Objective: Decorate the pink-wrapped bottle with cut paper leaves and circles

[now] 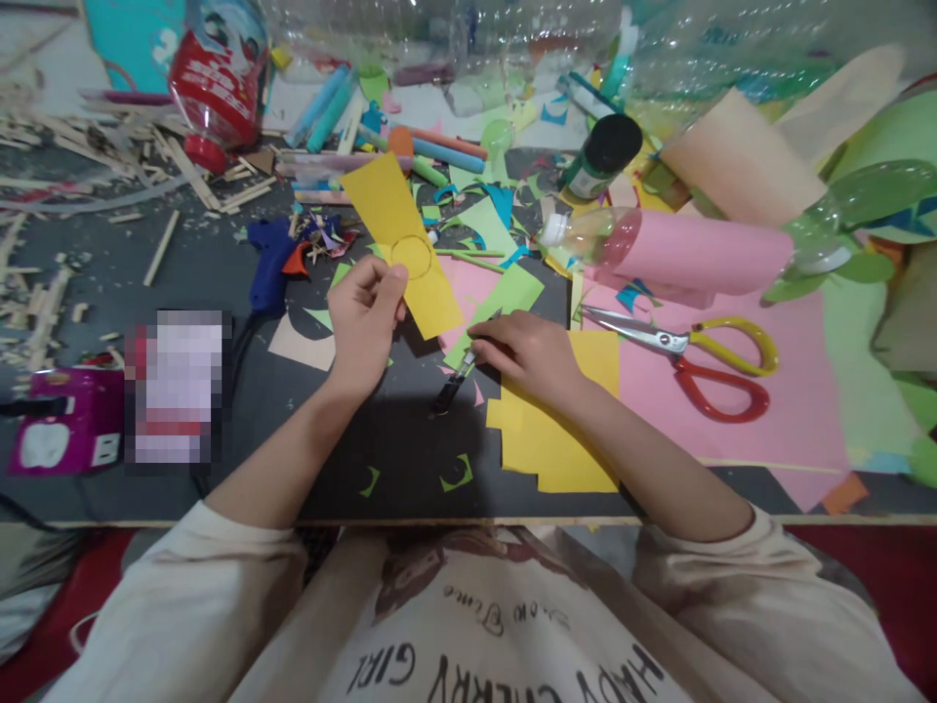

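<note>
My left hand (364, 317) pinches a yellow paper strip (401, 239) at its near edge and holds it tilted above the dark table (410, 459). A pencilled circle is drawn on the strip. My right hand (531, 353) rests on a larger yellow sheet (563, 439), fingers closed around a thin dark pen-like tool (455, 383) whose tip lies on the table. Both hands sit close together near the table's middle.
Red-and-yellow scissors (695, 356) lie on pink paper (768, 410) to the right. A plastic bottle wrapped in pink paper (659, 249), a blue glue gun (267, 264), a green glue bottle (601, 156), paper scraps and wooden sticks (109, 156) crowd the back.
</note>
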A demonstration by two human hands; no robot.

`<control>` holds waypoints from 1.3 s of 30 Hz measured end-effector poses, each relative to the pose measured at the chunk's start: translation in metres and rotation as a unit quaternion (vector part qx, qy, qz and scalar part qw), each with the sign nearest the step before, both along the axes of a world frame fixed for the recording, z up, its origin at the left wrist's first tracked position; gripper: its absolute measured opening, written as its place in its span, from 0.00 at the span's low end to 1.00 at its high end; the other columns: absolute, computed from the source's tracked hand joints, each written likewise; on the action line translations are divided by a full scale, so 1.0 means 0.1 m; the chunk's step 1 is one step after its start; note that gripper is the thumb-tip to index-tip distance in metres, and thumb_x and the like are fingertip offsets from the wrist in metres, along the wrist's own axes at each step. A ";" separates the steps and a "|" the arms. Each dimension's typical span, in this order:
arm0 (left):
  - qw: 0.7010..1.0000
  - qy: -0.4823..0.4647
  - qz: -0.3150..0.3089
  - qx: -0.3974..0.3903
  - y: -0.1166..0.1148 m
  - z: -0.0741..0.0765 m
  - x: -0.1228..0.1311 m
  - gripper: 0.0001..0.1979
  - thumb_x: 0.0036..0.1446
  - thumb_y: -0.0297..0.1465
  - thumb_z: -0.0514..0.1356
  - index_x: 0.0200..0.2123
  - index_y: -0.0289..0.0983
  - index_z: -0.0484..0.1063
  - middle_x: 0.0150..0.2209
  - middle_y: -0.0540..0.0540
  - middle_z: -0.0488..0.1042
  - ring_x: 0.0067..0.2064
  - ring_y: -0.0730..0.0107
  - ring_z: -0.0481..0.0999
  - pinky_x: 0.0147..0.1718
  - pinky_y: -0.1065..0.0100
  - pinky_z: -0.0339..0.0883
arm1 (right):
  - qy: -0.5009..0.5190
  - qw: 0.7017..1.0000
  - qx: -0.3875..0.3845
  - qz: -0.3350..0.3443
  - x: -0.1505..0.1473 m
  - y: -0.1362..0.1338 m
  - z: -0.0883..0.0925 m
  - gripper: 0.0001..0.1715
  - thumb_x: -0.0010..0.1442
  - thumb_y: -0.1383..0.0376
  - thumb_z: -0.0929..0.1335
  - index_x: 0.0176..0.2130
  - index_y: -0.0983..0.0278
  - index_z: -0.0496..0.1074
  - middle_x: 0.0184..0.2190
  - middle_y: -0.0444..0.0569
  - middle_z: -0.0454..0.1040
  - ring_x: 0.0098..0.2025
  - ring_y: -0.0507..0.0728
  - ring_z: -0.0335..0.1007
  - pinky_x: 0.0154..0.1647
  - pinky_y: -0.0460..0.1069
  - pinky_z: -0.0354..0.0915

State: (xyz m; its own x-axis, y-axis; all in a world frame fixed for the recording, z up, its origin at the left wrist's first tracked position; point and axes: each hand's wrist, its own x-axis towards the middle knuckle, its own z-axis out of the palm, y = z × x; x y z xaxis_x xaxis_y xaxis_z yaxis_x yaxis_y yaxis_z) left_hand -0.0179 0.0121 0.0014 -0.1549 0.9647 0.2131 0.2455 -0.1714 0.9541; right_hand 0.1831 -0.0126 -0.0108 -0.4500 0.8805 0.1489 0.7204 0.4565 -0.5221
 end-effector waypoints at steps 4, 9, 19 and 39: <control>0.996 0.066 -0.056 -0.011 -0.02 0.04 0.00 0.21 0.58 0.44 0.58 0.20 0.39 0.58 0.17 0.55 0.58 0.20 0.78 0.57 0.21 0.72 0.54 | 0.116 0.989 -0.064 -0.072 -0.02 -0.01 0.00 0.10 0.59 0.61 0.65 0.33 0.63 0.74 0.25 0.48 0.74 0.29 0.56 0.71 0.30 0.49 0.60; 0.981 0.156 -0.113 -0.038 -0.08 0.07 0.03 0.18 0.59 0.38 0.55 0.20 0.38 0.59 0.18 0.54 0.59 0.22 0.77 0.57 0.24 0.71 0.52 | 0.430 0.875 -0.180 -0.133 0.14 0.17 -0.05 0.07 0.54 0.59 0.66 0.32 0.58 0.71 0.21 0.40 0.66 0.18 0.49 0.57 0.20 0.47 0.55; 0.868 0.440 -0.228 -0.018 -0.15 0.06 0.10 0.20 0.60 0.38 0.54 0.17 0.38 0.59 0.17 0.53 0.64 0.22 0.74 0.60 0.40 0.63 0.60 | 0.588 0.736 -0.303 -0.143 0.23 0.29 -0.01 0.19 0.47 0.52 0.72 0.37 0.58 0.73 0.24 0.42 0.76 0.19 0.50 0.63 0.19 0.48 0.60; 0.814 0.514 -0.270 0.022 -0.17 -0.03 0.13 0.34 0.59 0.49 0.57 0.61 0.33 0.62 0.61 0.35 0.67 0.62 0.48 0.63 0.62 0.52 0.54 | 0.512 0.808 -0.272 -0.105 0.10 0.16 0.06 0.22 0.52 0.45 0.71 0.31 0.61 0.74 0.20 0.42 0.72 0.19 0.49 0.66 0.18 0.45 0.60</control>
